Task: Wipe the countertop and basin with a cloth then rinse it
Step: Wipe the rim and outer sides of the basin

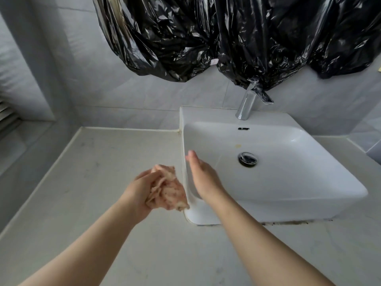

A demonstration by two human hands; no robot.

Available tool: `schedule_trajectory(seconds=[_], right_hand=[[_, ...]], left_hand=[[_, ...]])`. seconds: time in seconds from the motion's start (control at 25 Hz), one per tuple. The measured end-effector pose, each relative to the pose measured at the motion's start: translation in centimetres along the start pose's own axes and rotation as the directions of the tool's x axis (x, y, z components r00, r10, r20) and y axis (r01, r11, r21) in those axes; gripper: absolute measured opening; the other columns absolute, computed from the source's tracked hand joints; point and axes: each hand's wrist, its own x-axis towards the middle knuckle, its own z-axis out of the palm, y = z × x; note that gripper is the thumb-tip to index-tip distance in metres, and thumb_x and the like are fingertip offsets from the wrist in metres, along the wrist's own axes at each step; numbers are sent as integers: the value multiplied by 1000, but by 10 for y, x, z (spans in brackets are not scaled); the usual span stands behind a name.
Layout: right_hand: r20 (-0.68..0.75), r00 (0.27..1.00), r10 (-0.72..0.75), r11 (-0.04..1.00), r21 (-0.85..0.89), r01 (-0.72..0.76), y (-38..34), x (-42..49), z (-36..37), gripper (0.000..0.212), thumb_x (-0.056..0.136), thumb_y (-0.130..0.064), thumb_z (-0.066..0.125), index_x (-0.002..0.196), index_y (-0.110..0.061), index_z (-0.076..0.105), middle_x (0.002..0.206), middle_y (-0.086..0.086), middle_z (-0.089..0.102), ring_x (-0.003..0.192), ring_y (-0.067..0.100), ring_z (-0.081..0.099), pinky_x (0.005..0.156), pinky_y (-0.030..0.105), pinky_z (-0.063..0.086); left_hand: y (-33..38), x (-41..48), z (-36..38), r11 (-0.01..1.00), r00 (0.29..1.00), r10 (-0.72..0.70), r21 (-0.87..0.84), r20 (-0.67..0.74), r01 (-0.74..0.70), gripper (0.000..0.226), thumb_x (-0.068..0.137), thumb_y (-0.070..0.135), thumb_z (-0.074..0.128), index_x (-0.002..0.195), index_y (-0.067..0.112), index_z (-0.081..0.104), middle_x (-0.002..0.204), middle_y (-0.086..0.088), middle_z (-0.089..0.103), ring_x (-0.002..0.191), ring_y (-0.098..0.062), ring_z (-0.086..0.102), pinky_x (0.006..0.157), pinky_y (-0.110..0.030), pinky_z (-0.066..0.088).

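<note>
A crumpled pinkish cloth (168,189) is bunched in my left hand (140,190), held above the pale countertop (92,182) just left of the basin. My right hand (201,176) is flat and empty, fingers together and pointing away, over the left rim of the white square basin (309,162). A chrome drain (248,159) sits in the basin's middle. The chrome tap (246,106) stands behind the basin, and I see no water running from it.
Black plastic sheeting (226,38) hangs on the wall above the tap, its lower edge touching the tap's top. Grey tiled walls enclose the counter at the back and left. Dark grime lines the basin's front base (288,222).
</note>
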Motion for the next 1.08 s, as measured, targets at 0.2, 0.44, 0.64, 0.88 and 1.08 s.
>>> schedule_trajectory(seconds=[0.2, 0.44, 0.64, 0.88, 1.08], right_hand=[[47, 993, 112, 818, -571, -65, 51, 21, -20, 28, 93, -35, 39, 105, -20, 60, 114, 6, 63, 108, 31, 56, 81, 33, 35], [331, 933, 143, 832, -551, 68, 54, 32, -20, 38, 89, -38, 40, 121, -27, 57, 134, 3, 55, 120, 26, 50, 99, 36, 39], [367, 923, 114, 851, -515, 100, 53, 25, -31, 36, 88, -41, 41, 117, -29, 59, 132, 2, 56, 118, 25, 52, 96, 33, 41], [258, 963, 74, 866, -496, 67, 56, 23, -27, 30, 88, -34, 40, 108, -30, 62, 119, 2, 62, 106, 28, 57, 84, 34, 45], [261, 962, 83, 867, -495, 60, 58, 24, -25, 24, 87, -30, 38, 96, -28, 60, 113, 4, 63, 99, 29, 57, 74, 33, 41]], left_hand=[[-45, -6, 30, 983, 983, -183, 25, -16, 183, 40, 98, 30, 35, 75, 14, 64, 46, -4, 46, 33, -16, 37, 39, -16, 25], [-57, 9, 71, 964, 968, -247, -105, -34, 243, 55, 98, 47, 29, 115, 7, 62, 68, -10, 69, 60, -26, 62, 50, -26, 49], [-65, 0, 68, 947, 962, -272, -183, -8, 266, 54, 97, 51, 29, 100, 7, 60, 56, -13, 44, 45, -27, 44, 51, -32, 38], [-56, 4, 68, 990, 990, -139, -26, 21, 140, 52, 99, 45, 23, 93, 10, 61, 60, -15, 53, 48, -24, 50, 50, -38, 45], [-40, 15, 72, 980, 982, -187, -68, 7, 187, 46, 96, 45, 33, 81, 13, 62, 57, -7, 61, 42, -17, 52, 36, -18, 33]])
